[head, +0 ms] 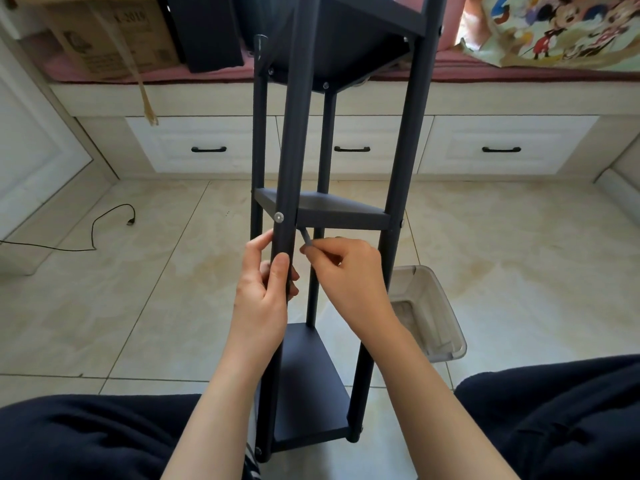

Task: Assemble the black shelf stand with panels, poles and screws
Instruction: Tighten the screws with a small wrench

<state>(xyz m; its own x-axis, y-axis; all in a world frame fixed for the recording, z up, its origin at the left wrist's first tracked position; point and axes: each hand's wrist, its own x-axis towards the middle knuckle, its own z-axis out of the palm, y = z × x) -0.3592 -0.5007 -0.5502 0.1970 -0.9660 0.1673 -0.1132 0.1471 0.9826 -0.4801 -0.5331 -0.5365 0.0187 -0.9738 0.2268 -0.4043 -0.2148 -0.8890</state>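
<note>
The black shelf stand (398,168) rises between my knees, with several poles and three panels: a bottom panel (308,386), a middle panel (332,209) and a top panel (346,50). My left hand (266,292) grips the near front pole (294,140) just below a silver screw (278,217) at the middle panel. My right hand (349,271) pinches a small grey hex key (306,237), whose tip points up under the middle panel beside that pole.
A clear plastic bin (433,317) sits on the tiled floor to the right of the stand. A black cable (93,233) lies at the left. White drawers (207,147) run under a bench holding a cardboard box (110,39). My dark-clothed legs (86,441) fill the bottom corners.
</note>
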